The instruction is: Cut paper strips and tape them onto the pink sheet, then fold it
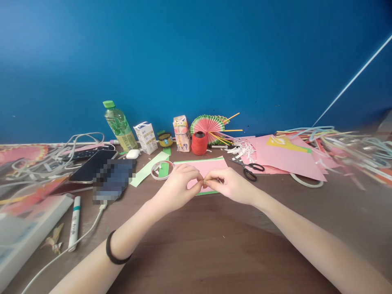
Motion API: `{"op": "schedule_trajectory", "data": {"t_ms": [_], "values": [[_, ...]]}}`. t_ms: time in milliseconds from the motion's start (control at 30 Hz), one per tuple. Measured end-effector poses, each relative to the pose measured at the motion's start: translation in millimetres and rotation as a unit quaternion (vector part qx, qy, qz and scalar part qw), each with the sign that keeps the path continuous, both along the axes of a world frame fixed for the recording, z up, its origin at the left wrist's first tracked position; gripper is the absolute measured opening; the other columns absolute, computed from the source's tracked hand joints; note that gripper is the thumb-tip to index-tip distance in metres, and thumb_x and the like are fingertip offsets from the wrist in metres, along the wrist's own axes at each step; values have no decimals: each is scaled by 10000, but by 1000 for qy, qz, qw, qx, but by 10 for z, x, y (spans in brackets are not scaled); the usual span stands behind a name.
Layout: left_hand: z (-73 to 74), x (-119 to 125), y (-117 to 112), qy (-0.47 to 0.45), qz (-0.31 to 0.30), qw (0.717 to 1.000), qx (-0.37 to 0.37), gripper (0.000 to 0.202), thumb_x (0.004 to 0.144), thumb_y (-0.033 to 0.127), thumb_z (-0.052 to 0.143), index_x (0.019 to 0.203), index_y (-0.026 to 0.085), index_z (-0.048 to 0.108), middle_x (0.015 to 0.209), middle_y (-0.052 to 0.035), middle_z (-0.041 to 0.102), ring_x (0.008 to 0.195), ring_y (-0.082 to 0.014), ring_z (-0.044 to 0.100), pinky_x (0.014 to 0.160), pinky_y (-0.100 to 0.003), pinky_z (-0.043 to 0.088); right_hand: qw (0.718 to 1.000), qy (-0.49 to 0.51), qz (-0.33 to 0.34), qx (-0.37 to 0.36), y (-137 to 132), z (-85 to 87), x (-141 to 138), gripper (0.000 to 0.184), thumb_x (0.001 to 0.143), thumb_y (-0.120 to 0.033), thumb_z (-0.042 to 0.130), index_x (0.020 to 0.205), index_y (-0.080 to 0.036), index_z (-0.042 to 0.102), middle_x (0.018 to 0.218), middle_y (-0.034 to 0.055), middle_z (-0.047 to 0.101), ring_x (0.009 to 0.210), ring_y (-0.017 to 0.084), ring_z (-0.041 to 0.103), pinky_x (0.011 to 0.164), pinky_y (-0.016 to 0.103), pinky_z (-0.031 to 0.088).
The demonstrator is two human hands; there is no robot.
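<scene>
We find the pink paper on the table, partly covered by the left hand and right hand. Each thumb and forefinger are pinched together, fingertips meeting; whether they clamp anything we cannot tell. We note a tape roll left of the paper, scissors to its right, a red spool beyond.

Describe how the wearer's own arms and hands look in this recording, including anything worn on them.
The left hand and right hand are ungloved, with no ring that I can make out. The left forearm wears a plain black band; the right forearm shows nothing worn. No sleeve is visible on either.
</scene>
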State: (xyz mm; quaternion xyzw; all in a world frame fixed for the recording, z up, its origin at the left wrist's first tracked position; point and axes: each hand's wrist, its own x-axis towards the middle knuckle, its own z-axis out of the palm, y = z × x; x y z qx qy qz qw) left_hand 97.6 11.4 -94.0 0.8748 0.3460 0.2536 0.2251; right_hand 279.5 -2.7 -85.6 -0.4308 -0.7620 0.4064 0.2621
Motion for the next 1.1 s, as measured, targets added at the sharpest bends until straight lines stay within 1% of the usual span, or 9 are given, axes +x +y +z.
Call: {"op": "schedule_trajectory", "data": {"t_ms": [133,233,533,633,800,933,1000,1100], "values": [[-11,10,4,4,-4,1000,-6,190,823,190,431,721,187,590,785,8,611,844,-137,520,860,-307,332,999,-24,5,40,-11,-27,-8,177,822,-103,463,726,-140,606,738,8,608,686,112,525,603,197,380],[-28,12,7,4,3,1000,0,189,819,177,431,716,185,590,805,6,609,869,-141,513,861,-306,332,998,-26,6,54,-6,-35,-8,178,821,-95,461,717,-139,598,724,7,603,679,111,522,605,196,379],[-47,16,27,-3,10,1000,-8,183,807,161,431,726,187,593,807,5,604,859,-141,508,839,-299,345,1000,-3,6,16,2,-37,3,176,840,-161,462,747,-141,610,758,20,611,692,125,537,608,209,388],[-43,24,14,-13,21,1000,-17,176,796,169,440,705,186,590,792,8,598,844,-138,506,835,-295,350,1000,-14,-4,5,-1,-43,1,177,839,-187,471,752,-142,619,757,26,613,693,133,536,595,218,381],[-15,27,-8,-33,49,997,-51,160,758,167,450,654,179,572,762,12,592,804,-138,506,797,-291,365,1000,-17,-7,12,4,-44,13,180,833,-174,462,754,-146,621,748,26,609,684,135,531,591,225,375],[6,-2,5,-44,65,994,-79,176,769,213,436,667,181,576,768,10,602,794,-144,512,792,-293,369,1000,-23,-8,13,11,-29,38,181,841,-189,458,766,-151,619,751,20,612,670,128,521,581,224,367],[10,-14,10,-50,61,992,-98,191,784,237,427,698,186,590,791,10,609,810,-146,518,790,-286,375,1000,-21,-7,9,8,-16,41,187,847,-194,455,774,-151,621,765,21,617,676,128,520,586,225,368],[12,-15,2,-65,40,987,-141,196,801,253,424,736,188,597,825,9,614,824,-143,532,767,-266,393,1000,-5,-3,0,-1,3,28,185,848,-176,449,778,-151,619,782,19,623,710,131,536,617,224,386]]}}
